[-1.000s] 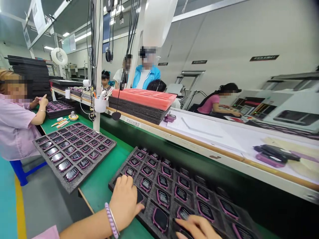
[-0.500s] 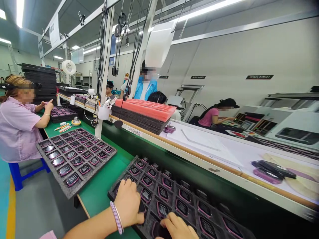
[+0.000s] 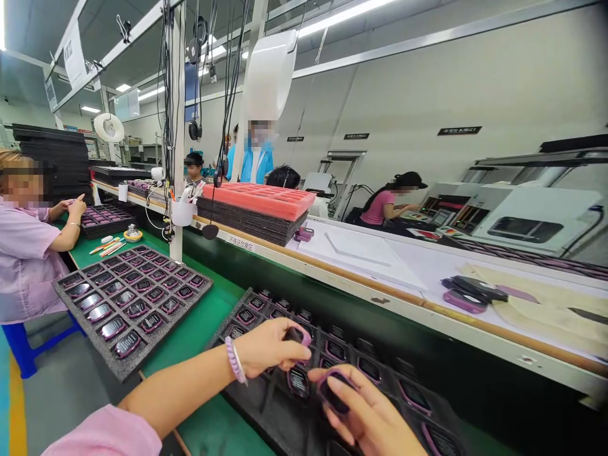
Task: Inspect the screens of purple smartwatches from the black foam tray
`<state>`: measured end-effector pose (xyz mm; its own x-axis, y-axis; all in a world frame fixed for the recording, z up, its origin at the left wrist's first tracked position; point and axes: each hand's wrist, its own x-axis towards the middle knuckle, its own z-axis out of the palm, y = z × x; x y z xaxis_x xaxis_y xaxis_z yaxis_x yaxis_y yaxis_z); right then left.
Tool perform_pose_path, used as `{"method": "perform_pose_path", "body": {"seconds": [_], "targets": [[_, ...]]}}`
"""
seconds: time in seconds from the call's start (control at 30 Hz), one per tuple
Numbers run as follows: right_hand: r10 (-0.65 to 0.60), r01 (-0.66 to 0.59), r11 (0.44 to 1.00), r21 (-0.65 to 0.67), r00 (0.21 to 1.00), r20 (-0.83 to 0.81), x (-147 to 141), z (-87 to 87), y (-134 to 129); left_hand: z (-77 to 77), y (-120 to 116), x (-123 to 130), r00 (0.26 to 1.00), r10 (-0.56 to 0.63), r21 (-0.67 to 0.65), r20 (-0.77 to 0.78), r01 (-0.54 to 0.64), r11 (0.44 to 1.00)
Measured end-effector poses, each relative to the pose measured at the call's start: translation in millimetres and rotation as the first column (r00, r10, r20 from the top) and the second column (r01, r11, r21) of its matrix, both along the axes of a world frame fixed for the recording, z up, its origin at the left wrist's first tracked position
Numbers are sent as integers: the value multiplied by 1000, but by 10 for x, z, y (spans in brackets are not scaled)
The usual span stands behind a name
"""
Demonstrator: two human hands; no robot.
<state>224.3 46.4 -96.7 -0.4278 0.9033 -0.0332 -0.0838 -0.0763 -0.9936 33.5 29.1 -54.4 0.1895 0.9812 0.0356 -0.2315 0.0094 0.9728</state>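
A dark foam tray (image 3: 266, 405) with purple-rimmed, dark-faced devices in its compartments lies in front of me on the green bench. Above its middle, my left hand (image 3: 270, 347) is closed on a purple-rimmed device (image 3: 296, 334) held between thumb and fingers. Just to the right and nearer to me, my right hand (image 3: 365, 405) grips another such device (image 3: 336, 391), its dark face partly covered by my fingers. Both devices are off the tray. Some compartments near my hands hold no device. A second foam tray (image 3: 128, 373) of similar devices lies to the left.
A raised shelf (image 3: 361, 278) runs behind the trays, bearing red foam (image 3: 266, 197) on dark trays and several loose devices (image 3: 468, 297). A white post (image 3: 177, 190) with hanging cables stands behind the left tray. A seated person (image 3: 28, 253) works at the far left.
Both hands have risen from the tray, each with a device. My left hand has moved right, towards my right hand. The view has shifted right.
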Motion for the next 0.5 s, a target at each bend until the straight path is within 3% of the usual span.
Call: {"method": "perform_pose_path", "body": {"seconds": [0.13,0.23,0.3,0.4,0.5], "targets": [[-46,34,995,-97,991,-124,36,390,230,353,112,121,998,20,104,-54,-15,994],[-75,73,997,-19,952,-297,6,744,313,591,141,173,977,154,294,-145,-106,950],[-34,58,997,57,934,-356,-15,916,308,657,169,190,948,257,400,-188,-165,901],[-9,69,987,146,927,-376,-27,989,270,630,219,198,892,374,469,-254,-225,854],[-12,67,989,133,926,-377,-27,902,264,570,249,200,842,446,510,-303,-253,822]]}}
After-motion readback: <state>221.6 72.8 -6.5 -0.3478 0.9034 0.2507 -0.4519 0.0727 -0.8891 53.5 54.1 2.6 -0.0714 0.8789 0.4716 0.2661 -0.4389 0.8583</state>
